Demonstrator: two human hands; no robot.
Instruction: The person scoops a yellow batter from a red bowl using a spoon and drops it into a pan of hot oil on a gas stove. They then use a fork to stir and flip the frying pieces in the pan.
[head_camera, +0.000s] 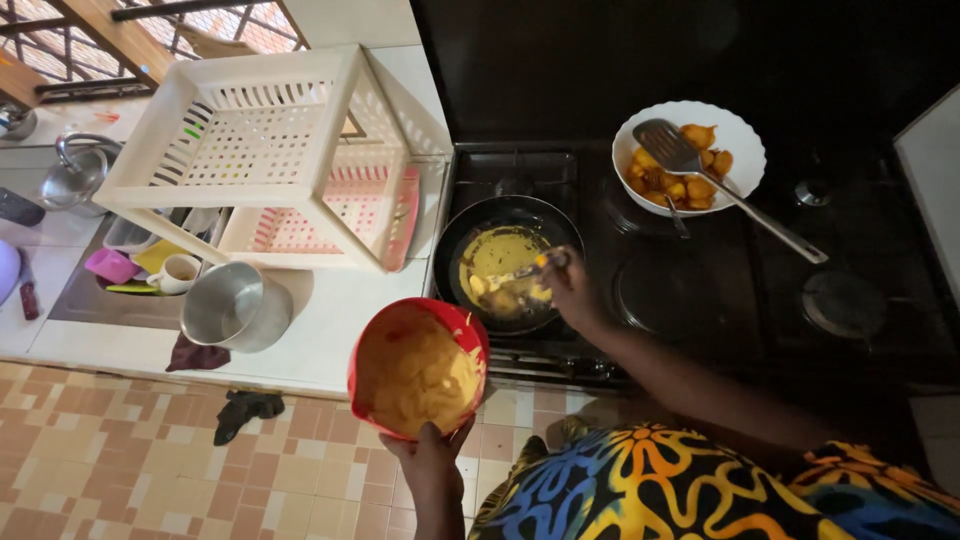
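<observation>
Head view only. Red bowl (418, 368) of yellow batter is held from below by the left hand (430, 452) — fingers curled up against its near rim, pressed close together — over the tiled floor just in front of the white counter (330, 310). Right hand (568, 285) is reached over the black frying pan (505, 262) on the dark stove (720, 290), fingers pinched on a spoon (522, 272) whose tip lies in the batter in the pan. White bowl (742, 135) of fried pieces is set further back, a slotted spatula (720, 185) resting across it. Steel pot (235, 306) and white plastic rack (270, 150) are seen on the counter — well apart from both hands.
</observation>
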